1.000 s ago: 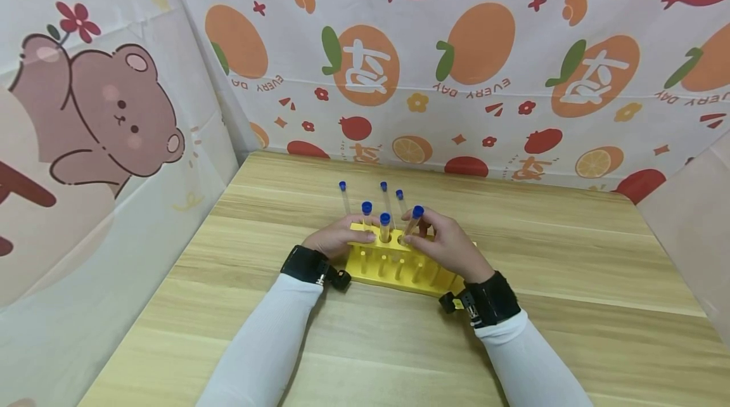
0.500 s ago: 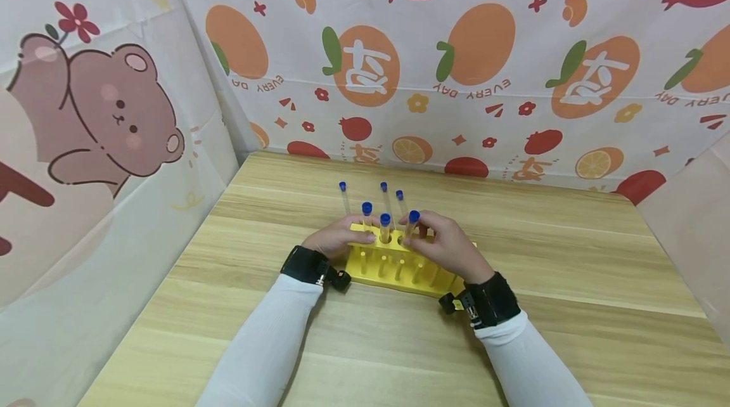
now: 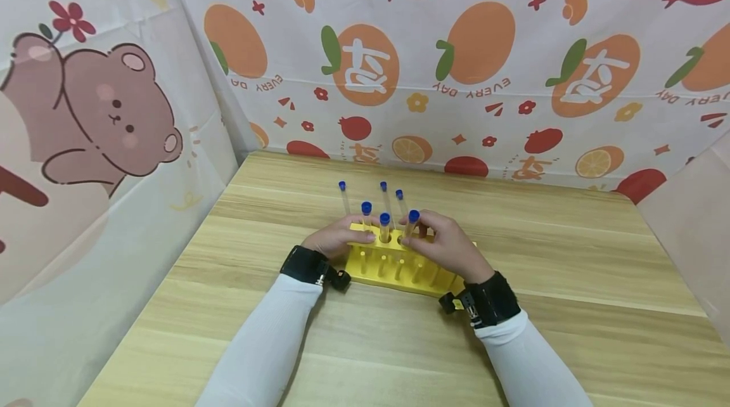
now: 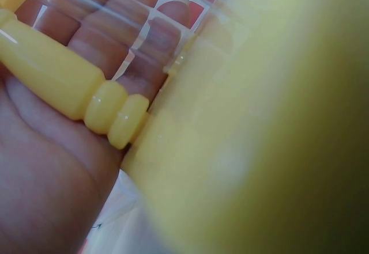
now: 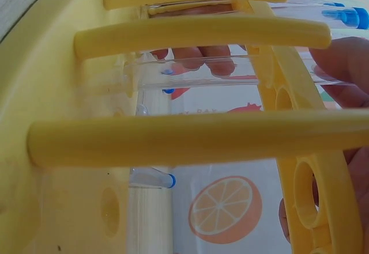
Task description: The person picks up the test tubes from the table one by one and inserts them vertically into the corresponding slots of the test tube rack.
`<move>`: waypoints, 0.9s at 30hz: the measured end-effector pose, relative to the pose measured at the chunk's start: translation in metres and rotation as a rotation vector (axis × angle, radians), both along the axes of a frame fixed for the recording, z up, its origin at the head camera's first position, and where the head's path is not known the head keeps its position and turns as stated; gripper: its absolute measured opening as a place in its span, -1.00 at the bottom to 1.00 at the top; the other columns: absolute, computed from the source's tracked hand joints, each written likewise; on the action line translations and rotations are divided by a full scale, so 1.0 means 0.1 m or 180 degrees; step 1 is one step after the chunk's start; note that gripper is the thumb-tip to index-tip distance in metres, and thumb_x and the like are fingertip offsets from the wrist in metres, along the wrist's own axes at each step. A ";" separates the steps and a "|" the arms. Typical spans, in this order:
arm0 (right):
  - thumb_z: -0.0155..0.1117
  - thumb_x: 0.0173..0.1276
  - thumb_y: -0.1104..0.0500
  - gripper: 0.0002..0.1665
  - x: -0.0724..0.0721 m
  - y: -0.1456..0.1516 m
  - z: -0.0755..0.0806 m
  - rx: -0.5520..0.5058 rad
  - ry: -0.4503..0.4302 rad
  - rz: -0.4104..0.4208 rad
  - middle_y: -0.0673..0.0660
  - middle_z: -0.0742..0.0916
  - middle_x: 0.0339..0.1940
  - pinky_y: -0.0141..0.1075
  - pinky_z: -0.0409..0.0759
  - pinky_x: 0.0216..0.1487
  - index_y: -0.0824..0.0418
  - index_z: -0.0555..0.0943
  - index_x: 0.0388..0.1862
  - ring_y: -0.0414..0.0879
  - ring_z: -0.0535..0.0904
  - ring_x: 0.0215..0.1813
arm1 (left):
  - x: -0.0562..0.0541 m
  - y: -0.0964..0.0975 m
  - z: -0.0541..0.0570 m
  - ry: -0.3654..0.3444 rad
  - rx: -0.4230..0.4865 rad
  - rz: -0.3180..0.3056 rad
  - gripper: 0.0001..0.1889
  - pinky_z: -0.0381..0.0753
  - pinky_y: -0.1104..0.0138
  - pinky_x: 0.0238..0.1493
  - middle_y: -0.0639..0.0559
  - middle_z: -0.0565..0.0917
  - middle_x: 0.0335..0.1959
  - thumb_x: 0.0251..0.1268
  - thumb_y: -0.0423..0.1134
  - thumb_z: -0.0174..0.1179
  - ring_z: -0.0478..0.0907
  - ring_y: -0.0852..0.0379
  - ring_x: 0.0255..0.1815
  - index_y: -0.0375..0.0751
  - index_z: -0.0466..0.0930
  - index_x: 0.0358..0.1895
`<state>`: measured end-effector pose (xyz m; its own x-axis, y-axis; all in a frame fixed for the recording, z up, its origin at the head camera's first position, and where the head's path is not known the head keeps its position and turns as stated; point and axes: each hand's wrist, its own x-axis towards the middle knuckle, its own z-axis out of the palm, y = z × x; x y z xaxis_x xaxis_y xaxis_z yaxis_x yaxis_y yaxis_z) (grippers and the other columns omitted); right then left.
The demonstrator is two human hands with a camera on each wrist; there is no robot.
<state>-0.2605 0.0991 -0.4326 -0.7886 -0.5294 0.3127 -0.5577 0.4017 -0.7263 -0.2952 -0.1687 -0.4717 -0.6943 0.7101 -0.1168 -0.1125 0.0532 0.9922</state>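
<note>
A yellow test tube rack (image 3: 388, 279) stands on the table, its left end gripped by my left hand (image 3: 338, 237). In the left wrist view, the palm (image 4: 46, 179) lies against the rack's turned end post (image 4: 52, 69). My right hand (image 3: 450, 248) pinches a blue-capped test tube (image 3: 412, 226) near its top, at the third hole from the left. Its clear body (image 5: 190, 72) passes down through the rack in the right wrist view. Two more capped tubes, one left (image 3: 367, 218) and one middle (image 3: 384, 229), stand in the holes beside it.
Behind the rack lie three blue-capped tubes, at left (image 3: 345, 198), centre (image 3: 386, 199) and right (image 3: 402, 202). Their lower parts are hidden by the hands and rack. The wooden table (image 3: 376, 356) meets a fruit-printed cloth (image 3: 422, 96) at the back.
The tube in my right hand has come down slightly and tilted less to the right, then barely moved. My left hand has kept its hold on the rack.
</note>
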 end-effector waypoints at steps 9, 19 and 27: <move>0.36 0.33 0.02 -0.66 0.00 0.00 -0.01 -0.0002 0.0025 0.0016 -0.07 0.60 -0.38 -0.28 0.45 -0.37 0.12 0.66 0.02 -0.12 0.47 -0.30 | -0.01 -0.01 -0.01 0.0039 0.0004 -0.0027 -0.77 0.61 0.29 0.01 0.10 0.68 -0.12 0.32 -0.22 0.13 0.62 0.17 -0.10 -0.10 0.54 0.00; 0.33 0.34 -0.03 -0.64 0.01 0.00 0.00 0.0017 0.0001 -0.0001 -0.12 0.63 -0.33 -0.31 0.45 -0.35 0.12 0.66 0.01 -0.13 0.47 -0.29 | -0.01 -0.01 -0.02 0.0042 0.0067 -0.0081 -0.75 0.60 0.29 0.02 0.09 0.68 -0.10 0.31 -0.13 0.18 0.61 0.17 -0.09 -0.06 0.55 0.01; 0.23 0.42 -0.07 -0.66 0.02 -0.01 0.02 0.0040 -0.0063 -0.0029 -0.09 0.62 -0.34 -0.34 0.43 -0.39 0.10 0.66 0.02 -0.12 0.47 -0.30 | -0.02 -0.01 -0.03 0.0067 0.0053 -0.0060 -0.78 0.59 0.30 0.03 0.10 0.69 -0.11 0.34 -0.24 0.10 0.62 0.16 -0.09 -0.08 0.55 0.01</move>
<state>-0.2583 0.0985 -0.4307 -0.7995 -0.5258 0.2905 -0.5395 0.4159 -0.7321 -0.2972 -0.1694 -0.4745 -0.6830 0.7248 -0.0903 -0.0907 0.0385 0.9951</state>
